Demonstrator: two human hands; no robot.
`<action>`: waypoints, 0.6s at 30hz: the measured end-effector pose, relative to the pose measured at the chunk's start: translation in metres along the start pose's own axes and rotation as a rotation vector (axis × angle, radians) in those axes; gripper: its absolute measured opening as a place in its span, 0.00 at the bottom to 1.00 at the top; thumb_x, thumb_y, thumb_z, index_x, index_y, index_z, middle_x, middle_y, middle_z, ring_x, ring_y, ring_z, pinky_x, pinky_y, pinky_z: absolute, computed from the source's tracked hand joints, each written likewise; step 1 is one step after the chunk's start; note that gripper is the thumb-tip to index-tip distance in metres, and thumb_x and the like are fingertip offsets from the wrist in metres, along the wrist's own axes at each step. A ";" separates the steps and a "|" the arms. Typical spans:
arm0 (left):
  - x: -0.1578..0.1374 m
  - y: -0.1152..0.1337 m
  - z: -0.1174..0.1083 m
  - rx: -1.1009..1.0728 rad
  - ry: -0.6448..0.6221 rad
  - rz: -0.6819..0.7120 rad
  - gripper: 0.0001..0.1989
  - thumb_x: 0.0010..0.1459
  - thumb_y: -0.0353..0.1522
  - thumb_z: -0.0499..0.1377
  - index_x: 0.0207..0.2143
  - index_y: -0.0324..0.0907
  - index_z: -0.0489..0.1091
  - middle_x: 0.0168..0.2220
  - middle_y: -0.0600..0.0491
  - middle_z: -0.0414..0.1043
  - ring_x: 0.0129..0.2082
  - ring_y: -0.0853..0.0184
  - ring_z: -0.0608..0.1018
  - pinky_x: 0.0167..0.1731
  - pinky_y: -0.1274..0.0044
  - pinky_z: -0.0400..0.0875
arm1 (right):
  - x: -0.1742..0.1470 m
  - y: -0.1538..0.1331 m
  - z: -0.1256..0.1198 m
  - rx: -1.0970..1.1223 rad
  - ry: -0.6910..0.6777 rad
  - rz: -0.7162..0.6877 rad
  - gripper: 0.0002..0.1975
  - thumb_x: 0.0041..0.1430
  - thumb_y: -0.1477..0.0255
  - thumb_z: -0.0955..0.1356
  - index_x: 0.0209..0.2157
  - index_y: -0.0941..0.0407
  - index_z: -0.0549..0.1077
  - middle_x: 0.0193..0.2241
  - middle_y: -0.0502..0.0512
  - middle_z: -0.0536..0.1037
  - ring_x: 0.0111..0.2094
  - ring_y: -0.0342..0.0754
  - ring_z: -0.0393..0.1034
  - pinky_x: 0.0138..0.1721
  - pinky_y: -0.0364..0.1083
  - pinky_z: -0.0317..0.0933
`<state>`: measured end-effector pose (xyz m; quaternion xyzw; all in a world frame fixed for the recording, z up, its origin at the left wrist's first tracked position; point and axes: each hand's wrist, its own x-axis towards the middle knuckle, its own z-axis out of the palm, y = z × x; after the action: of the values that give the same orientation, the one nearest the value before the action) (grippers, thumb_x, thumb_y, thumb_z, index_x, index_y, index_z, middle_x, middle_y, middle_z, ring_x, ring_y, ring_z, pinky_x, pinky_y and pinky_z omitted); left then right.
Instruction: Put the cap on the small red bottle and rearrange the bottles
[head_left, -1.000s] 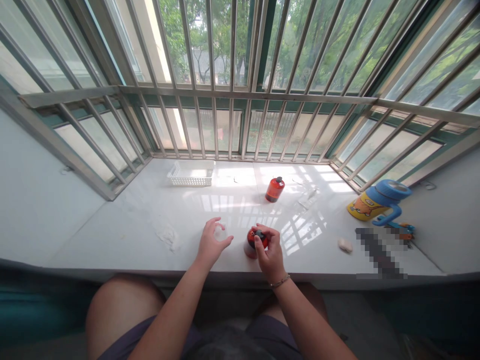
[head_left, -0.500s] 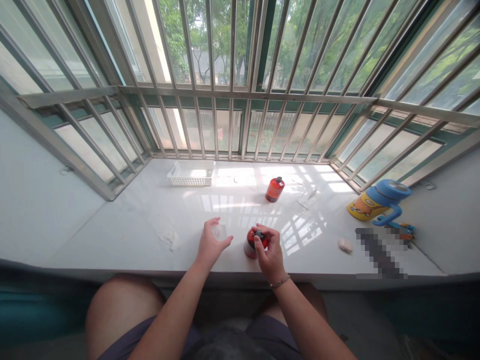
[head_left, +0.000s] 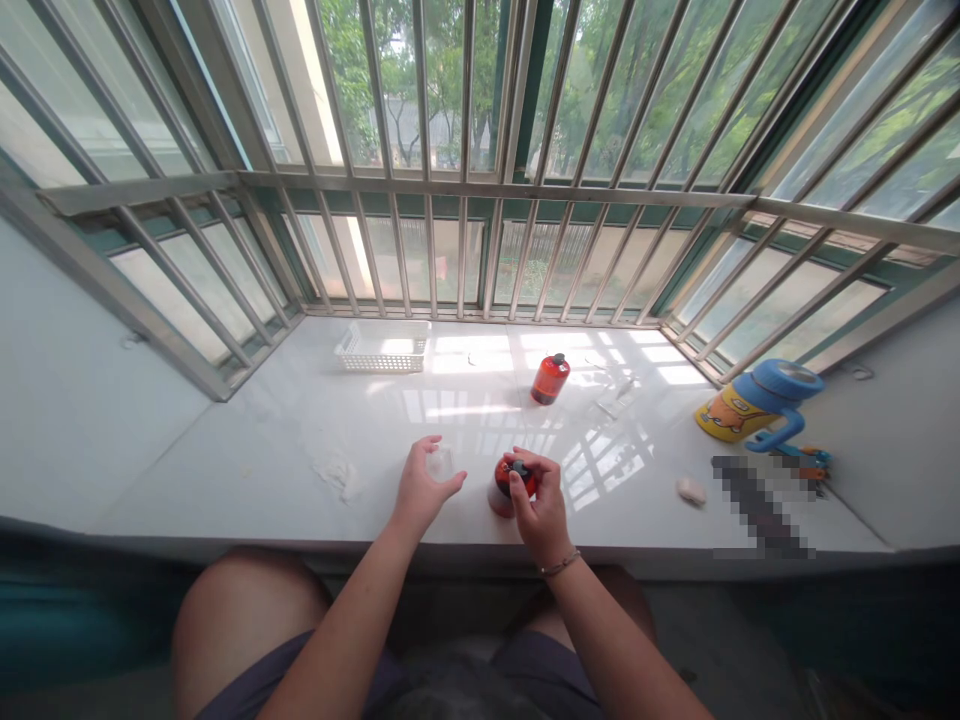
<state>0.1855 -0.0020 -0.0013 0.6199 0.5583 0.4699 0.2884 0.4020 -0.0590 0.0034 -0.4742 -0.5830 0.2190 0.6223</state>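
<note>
My left hand [head_left: 421, 490] is open, thumb and fingers spread in a curve beside a small clear container [head_left: 442, 462] on the white surface. Whether the fingers touch the container, I cannot tell. A red bottle with a black cap [head_left: 501, 498] stands upright near the front edge. My right hand [head_left: 541, 500] pinches its cap between thumb and fingers. Farther back is a second red bottle with a black cap [head_left: 551, 380], apart from both hands.
A white perforated basket [head_left: 382, 358] sits at the back left. Crumpled tissue [head_left: 341, 475] lies left of my hands, clear plastic scraps [head_left: 616, 402] at the back. On the right are a pinkish lump [head_left: 690, 491] and a blue-and-yellow handled flask [head_left: 757, 405]. Metal bars [head_left: 480, 187] close the far side.
</note>
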 end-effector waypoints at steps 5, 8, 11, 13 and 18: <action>0.003 0.002 -0.003 0.018 -0.030 0.072 0.16 0.49 0.34 0.72 0.36 0.46 0.70 0.59 0.48 0.73 0.59 0.54 0.77 0.61 0.62 0.71 | 0.000 0.000 0.001 0.001 0.004 -0.004 0.11 0.73 0.67 0.68 0.53 0.50 0.65 0.52 0.61 0.81 0.64 0.58 0.72 0.62 0.66 0.68; 0.005 0.006 -0.005 0.034 -0.065 0.062 0.14 0.49 0.34 0.72 0.34 0.46 0.70 0.57 0.50 0.74 0.57 0.55 0.77 0.60 0.63 0.71 | 0.000 0.000 0.001 0.003 0.005 -0.005 0.11 0.73 0.67 0.68 0.53 0.50 0.65 0.52 0.61 0.81 0.64 0.58 0.72 0.62 0.65 0.69; 0.006 0.008 -0.005 0.020 -0.093 0.061 0.12 0.49 0.34 0.71 0.31 0.47 0.70 0.54 0.51 0.74 0.55 0.56 0.78 0.58 0.64 0.72 | 0.000 0.000 0.001 0.004 0.007 -0.002 0.11 0.73 0.67 0.68 0.53 0.50 0.65 0.52 0.61 0.81 0.64 0.58 0.72 0.61 0.65 0.69; 0.007 0.009 -0.005 0.000 -0.101 0.064 0.11 0.50 0.33 0.71 0.30 0.47 0.69 0.53 0.51 0.74 0.54 0.57 0.79 0.58 0.64 0.72 | 0.000 0.000 0.001 0.001 0.009 -0.002 0.11 0.73 0.67 0.68 0.53 0.49 0.65 0.52 0.61 0.81 0.64 0.59 0.72 0.61 0.65 0.70; 0.011 0.011 -0.003 -0.027 -0.144 0.042 0.10 0.51 0.34 0.70 0.28 0.47 0.70 0.54 0.52 0.76 0.54 0.57 0.79 0.58 0.64 0.73 | 0.002 -0.002 0.000 -0.014 0.003 -0.020 0.11 0.72 0.68 0.68 0.53 0.49 0.65 0.52 0.60 0.81 0.63 0.58 0.73 0.60 0.64 0.70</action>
<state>0.1866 0.0060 0.0120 0.6597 0.5168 0.4373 0.3262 0.4018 -0.0585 0.0058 -0.4731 -0.5882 0.2081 0.6220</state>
